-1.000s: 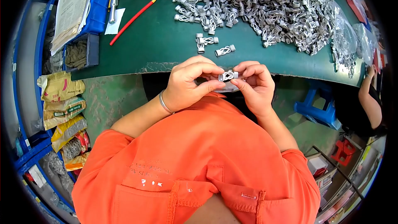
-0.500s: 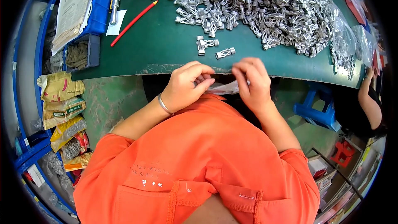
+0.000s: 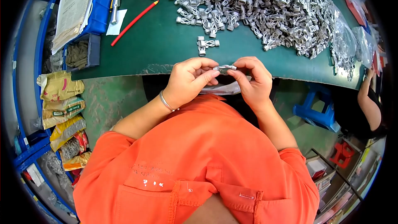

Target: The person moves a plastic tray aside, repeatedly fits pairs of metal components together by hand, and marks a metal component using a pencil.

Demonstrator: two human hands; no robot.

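Note:
A small silver metal part with ribbed ends and a twisted openwork middle (image 3: 225, 68) lies level between my hands at the table's near edge. My left hand (image 3: 187, 77) pinches its left end between thumb and forefinger. Its right end sits in the same kind of pinch in my right hand (image 3: 254, 79). Just beyond them, two similar metal parts (image 3: 202, 46) lie touching on the green table (image 3: 145, 54). Farther back rises a big heap of the same metal parts (image 3: 265, 8).
A red pencil (image 3: 134, 23) lies left of the heap, near a blue bin (image 3: 100, 10) with newspaper. Plastic bags (image 3: 344, 33) rest at the table's right. A blue stool (image 3: 317, 110) and another person's arm (image 3: 369, 103) are at the right. Sacks (image 3: 62, 108) stack at left.
The single metal part that lay near the table edge has been picked up and is now held between both hands. My hands have come closer together around it.

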